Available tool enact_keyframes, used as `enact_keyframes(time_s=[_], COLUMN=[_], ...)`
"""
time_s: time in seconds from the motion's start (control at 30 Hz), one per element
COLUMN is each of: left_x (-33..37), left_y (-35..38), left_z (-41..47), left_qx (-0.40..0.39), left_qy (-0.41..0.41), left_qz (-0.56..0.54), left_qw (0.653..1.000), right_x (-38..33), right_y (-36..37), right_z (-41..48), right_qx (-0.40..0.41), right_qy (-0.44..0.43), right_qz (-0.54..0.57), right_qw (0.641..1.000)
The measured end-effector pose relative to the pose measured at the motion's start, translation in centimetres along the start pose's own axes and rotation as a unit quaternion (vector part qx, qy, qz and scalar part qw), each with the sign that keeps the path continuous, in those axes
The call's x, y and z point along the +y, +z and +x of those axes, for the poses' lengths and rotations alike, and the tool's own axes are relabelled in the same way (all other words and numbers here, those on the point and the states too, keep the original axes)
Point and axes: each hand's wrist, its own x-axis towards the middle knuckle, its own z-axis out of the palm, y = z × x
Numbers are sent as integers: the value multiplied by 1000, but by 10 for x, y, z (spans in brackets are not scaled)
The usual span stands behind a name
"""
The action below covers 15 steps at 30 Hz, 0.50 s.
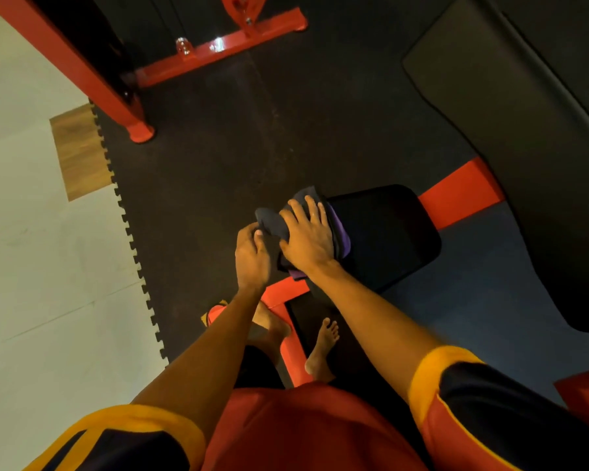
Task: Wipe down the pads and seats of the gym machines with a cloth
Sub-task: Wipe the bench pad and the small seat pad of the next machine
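A dark cloth with a purple edge [340, 232] lies over the left end of a small black seat pad [388, 236] on a red machine frame. My right hand [308, 234] lies flat on the cloth with its fingers spread, pressing it onto the pad. My left hand [252, 254] pinches the cloth's hanging left corner [269, 220] just off the pad's edge. A long black back pad [510, 137] runs along the right side of the view.
Red frame bars [461, 193] stick out behind the seat, and more lie under it by my bare feet [322, 348]. Another red machine base [218, 49] stands on the black rubber floor ahead. Pale tile floor [41, 266] lies to the left.
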Motion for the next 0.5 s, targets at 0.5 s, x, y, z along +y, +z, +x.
enact_keyframes(time_s=[0.5], left_x=[5], left_y=[1], left_z=[3], left_qx=[13], left_qy=[-15], left_qz=[-9], left_qw=[1000], right_x=[-7], right_y=[-18], right_z=[57], right_qx=[-55], right_qy=[15], right_qz=[-63], right_qw=[996])
